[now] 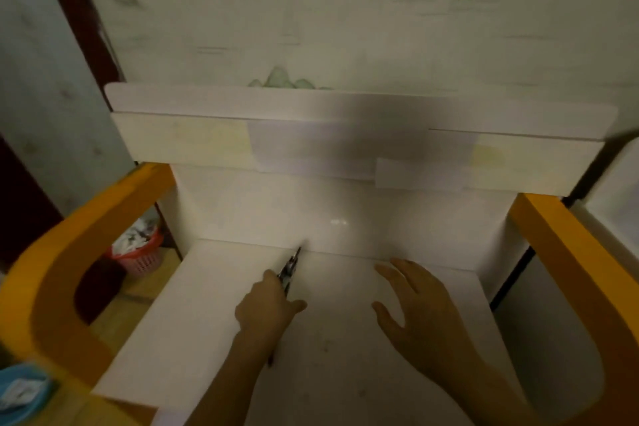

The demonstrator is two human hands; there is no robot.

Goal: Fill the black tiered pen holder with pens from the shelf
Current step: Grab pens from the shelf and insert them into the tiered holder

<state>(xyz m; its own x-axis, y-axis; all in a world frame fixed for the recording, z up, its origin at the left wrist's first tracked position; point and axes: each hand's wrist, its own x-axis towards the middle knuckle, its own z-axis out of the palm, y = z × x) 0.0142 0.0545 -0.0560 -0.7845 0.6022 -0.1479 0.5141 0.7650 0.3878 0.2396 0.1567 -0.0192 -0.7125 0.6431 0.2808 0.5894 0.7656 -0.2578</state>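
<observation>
Over the smooth white surface (193, 322), the left hand (266, 304) has its grip closed around slim dark pens (289, 270) pointing away; the right hand (420, 315) hovers spread, fingers wide. Beyond, the white shelf (179, 145) is straight-edged.

On the worktop (214, 304) my left hand (266, 304) lies left of my right hand (420, 318), with pens (289, 270) in it pointing toward the shelf (345, 107) behind, and a basket (138, 252) on the floor left of the worktop.
</observation>
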